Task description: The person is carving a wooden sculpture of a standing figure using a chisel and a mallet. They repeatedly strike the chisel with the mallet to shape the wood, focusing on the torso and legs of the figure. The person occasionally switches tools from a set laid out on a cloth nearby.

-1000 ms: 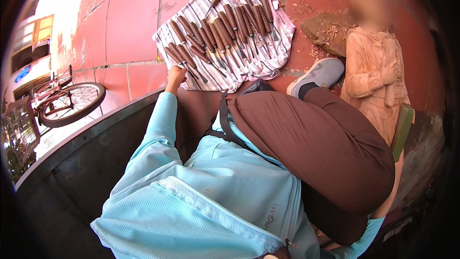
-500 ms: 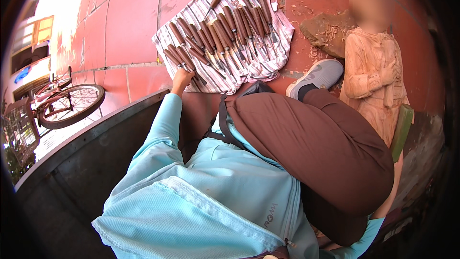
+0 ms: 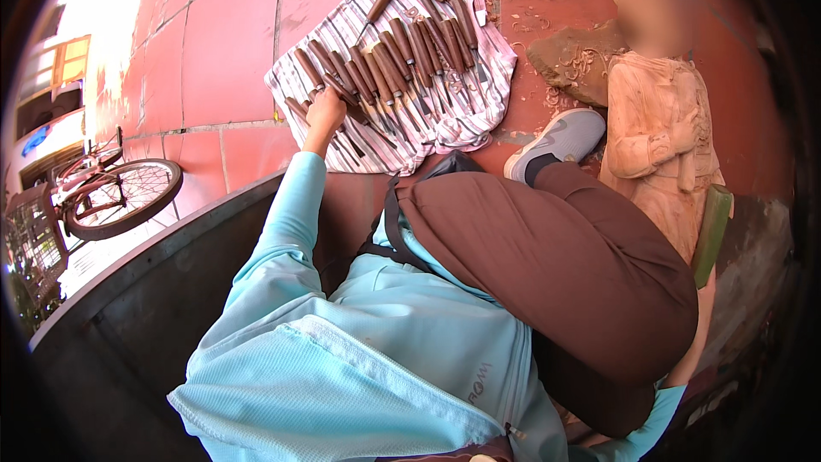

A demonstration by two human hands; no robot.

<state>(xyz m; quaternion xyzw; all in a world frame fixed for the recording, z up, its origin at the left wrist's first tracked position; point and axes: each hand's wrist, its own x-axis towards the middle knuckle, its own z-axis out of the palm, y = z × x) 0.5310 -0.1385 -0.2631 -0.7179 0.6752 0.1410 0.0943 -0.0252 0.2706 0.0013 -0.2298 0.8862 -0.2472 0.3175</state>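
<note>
My left hand (image 3: 326, 111) reaches over the left side of a row of wood-carving chisels (image 3: 389, 67) with brown wooden handles. Its fingers are curled down among the handles; whether one is gripped cannot be made out. The chisels lie on a striped pink and white cloth (image 3: 402, 152), most with blades toward me. On my right stands a carved wooden figure (image 3: 654, 145), leaning close to my leg. My right forearm (image 3: 694, 342) rises beside my knee toward a green block (image 3: 712, 235) at the figure's lower side; the right hand itself is hidden.
A brown stone or wood slab (image 3: 577, 64) with curled shavings lies beside the figure, near my grey shoe (image 3: 560, 147). A dark metal-edged panel (image 3: 162, 265) runs along my left. Beyond it stands a bicycle (image 3: 124, 197) on the red tiled floor (image 3: 231, 43).
My left hand has moved up and slightly left, from the nearest handles further in among the chisels. The view has shifted slightly; my right forearm stays about where it was.
</note>
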